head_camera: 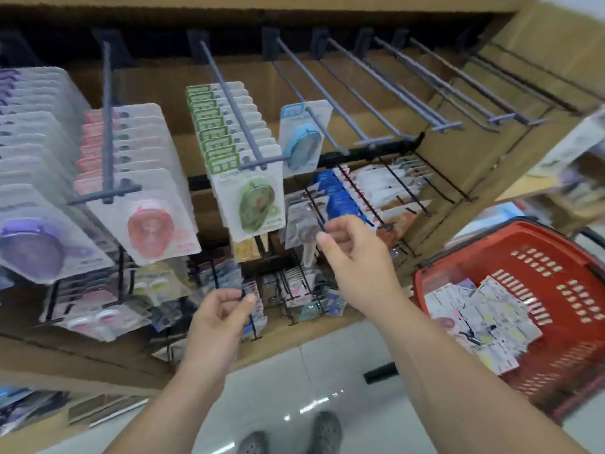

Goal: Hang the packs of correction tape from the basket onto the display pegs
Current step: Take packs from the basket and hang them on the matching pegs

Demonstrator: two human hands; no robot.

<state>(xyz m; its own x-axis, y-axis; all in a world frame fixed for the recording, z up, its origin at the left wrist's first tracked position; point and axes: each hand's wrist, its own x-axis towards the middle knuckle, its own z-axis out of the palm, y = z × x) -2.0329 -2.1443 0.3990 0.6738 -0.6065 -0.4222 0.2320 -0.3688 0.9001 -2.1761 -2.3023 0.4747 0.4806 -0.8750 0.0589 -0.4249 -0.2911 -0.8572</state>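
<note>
My left hand (222,309) and my right hand (352,253) are both up in front of the rack, and both look empty. The fingers are bent a little and loose, with each thumb close to the fingertips. I see no pack between them. Thin black hooks (360,191) with other small goods sit right behind my fingers, and it is blurry there, so I am not fully sure.

The packs of correction tape are in two places. Many hang on the display pegs up high: a long row of purple packs (36,231) on the far left, then pink packs (147,221), then green packs (248,178). Those three pegs look full. Next to the green ones, one blue pack (302,139) hangs alone on its peg. To the right of it are the empty pegs (386,93), with nothing on them.

The rest of the packs (481,312) lie in a messy pile in the red basket (556,253), low on my right, well apart from both hands.

So I think a big part of the job is done, but not all of it. The pile in the basket has to go up, and there is lots of room on the blue peg and the bare ones. I think my right hand should go down to the basket for the next pack
</note>
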